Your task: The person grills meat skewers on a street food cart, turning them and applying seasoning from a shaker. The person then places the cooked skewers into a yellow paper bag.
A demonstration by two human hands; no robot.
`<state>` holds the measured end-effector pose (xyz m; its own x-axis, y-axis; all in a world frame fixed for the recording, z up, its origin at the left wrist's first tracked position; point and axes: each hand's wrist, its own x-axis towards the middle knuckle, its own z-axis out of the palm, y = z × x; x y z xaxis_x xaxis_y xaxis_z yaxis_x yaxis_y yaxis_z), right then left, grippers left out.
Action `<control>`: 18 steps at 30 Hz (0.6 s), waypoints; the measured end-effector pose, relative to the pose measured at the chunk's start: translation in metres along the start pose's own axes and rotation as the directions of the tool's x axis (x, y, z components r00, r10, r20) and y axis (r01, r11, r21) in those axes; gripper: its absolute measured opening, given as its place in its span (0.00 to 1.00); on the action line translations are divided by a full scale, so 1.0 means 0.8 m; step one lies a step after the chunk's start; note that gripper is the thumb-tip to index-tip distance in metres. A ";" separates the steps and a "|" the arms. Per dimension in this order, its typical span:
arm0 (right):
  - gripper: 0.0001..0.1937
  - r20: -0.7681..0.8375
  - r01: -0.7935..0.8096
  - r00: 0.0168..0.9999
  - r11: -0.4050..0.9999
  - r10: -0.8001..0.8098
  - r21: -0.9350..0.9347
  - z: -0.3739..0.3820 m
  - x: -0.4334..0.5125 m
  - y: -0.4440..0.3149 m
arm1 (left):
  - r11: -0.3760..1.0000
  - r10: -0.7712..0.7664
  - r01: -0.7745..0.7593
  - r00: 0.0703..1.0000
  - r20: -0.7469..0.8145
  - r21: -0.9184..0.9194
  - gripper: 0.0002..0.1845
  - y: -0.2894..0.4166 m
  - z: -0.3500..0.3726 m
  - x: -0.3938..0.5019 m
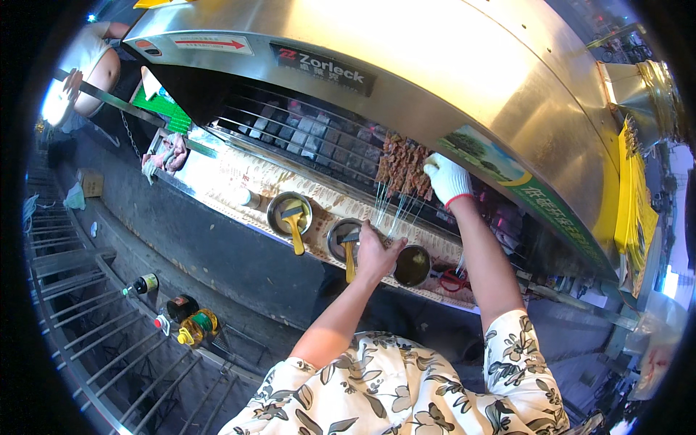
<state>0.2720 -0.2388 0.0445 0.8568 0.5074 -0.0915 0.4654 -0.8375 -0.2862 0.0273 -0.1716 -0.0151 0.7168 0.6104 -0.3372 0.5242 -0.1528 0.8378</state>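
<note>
Several meat skewers lie side by side over the charcoal grill, their thin metal sticks pointing towards me. Bare, with thumb and fingers spread apart, my left hand is at the near ends of the sticks; whether it touches them is hard to see. My right hand, in a white knit glove with a red cuff, is at the right edge of the meat with fingers bent. What its fingertips hold is hidden. Below my left hand, a metal bowl holds a yellow-handled basting brush.
A steel hood overhangs the grill. Along the paper-covered ledge stand another bowl with a brush, a dark-filled bowl and red-handled scissors. Bottles stand low at left near metal railings. Another person is at upper left.
</note>
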 end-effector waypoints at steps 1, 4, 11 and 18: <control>0.18 0.085 -0.076 0.994 0.997 0.075 0.008 0.002 0.016 0.001 | 0.998 0.042 -0.040 0.998 -0.037 0.058 0.58 -0.001 0.002 0.000; 0.24 -0.105 0.056 0.993 0.998 -0.054 0.013 0.019 0.053 0.025 | 0.996 0.053 -0.049 0.997 -0.057 0.075 0.57 -0.001 0.002 0.000; 0.23 -0.106 0.103 0.989 0.995 -0.104 -0.015 0.012 0.051 0.013 | 0.988 -0.148 0.152 0.984 0.102 -0.033 0.56 0.020 -0.029 -0.006; 0.17 0.089 0.115 0.989 0.991 -0.121 0.069 -0.057 -0.052 -0.013 | 0.982 0.056 -0.048 0.998 -0.041 0.183 0.61 0.054 -0.014 -0.021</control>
<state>0.2417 -0.2602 0.0948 0.7710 0.6211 -0.1406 0.5448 -0.7576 -0.3595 0.0327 -0.1801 0.0314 0.7255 0.6323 -0.2718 0.5647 -0.3211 0.7603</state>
